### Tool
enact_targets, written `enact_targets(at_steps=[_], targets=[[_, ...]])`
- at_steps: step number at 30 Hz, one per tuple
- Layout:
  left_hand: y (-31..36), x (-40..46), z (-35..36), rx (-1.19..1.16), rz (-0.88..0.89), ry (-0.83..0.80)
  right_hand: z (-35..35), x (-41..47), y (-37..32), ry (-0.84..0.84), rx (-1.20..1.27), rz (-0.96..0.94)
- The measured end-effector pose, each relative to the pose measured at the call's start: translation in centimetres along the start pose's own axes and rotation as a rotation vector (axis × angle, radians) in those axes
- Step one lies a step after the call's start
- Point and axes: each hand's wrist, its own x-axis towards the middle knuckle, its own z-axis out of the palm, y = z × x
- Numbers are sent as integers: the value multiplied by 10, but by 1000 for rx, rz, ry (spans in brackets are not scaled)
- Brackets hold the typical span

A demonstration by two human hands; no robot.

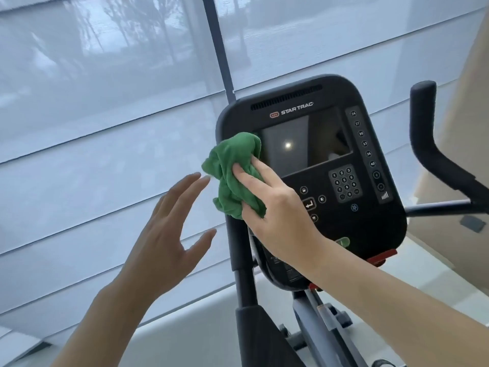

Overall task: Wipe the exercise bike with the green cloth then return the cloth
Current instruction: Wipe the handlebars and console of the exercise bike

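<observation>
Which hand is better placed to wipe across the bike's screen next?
Right. The right hand already presses the green cloth against the console's left edge, beside the screen. The left hand hangs open, holding nothing.

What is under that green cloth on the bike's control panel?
The green cloth, pressed by the right hand, covers the left edge of the control panel beside its screen. Whatever buttons or marks lie beneath it are hidden.
</observation>
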Motion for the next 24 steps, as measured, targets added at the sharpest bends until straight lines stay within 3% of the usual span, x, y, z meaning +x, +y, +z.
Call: enact_targets(at_steps=[4,15,17,22,24], targets=[[6,-7,6,7,-10,-27,8,-34,7,-154,-30,47],[11,-31,24,74,-13,-217,-27,-64,20,-452,184,152],[10,-35,27,70,-27,-235,-41,-60,24,-390,166,151],[14,-45,35,-15,-110,-253,-70,-18,26,29,90,196],[16,-48,38,-24,-107,-268,-66,1,22,84,61,199]])
